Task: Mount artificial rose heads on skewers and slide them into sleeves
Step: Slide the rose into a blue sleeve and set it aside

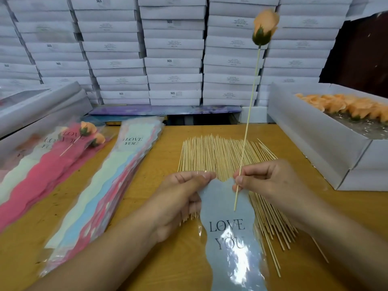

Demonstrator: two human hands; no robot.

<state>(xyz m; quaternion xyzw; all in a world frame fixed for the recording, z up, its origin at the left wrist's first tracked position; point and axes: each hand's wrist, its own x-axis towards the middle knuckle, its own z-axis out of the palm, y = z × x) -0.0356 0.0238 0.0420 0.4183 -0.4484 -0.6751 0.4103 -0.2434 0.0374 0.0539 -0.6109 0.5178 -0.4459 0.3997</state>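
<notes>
Glossy wavy sleeve (228, 208) pinched by my left hand (184, 198); my right hand (264, 179) gripped a thin wooden skewer (249, 114) bearing a peach rose (265, 26).

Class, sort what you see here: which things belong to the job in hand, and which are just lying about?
In the job:
rose on its skewer, pinched by the right hand
blue sleeve, held by the left hand
loose skewers
box of rose heads
stack of sleeves
finished roses

Lying about:
stacked white boxes

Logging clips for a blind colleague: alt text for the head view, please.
The right hand pinches a skewer topped with an orange rose, its lower end over a grey sleeve gripped by the left hand. Loose skewers lie on the table.
</notes>
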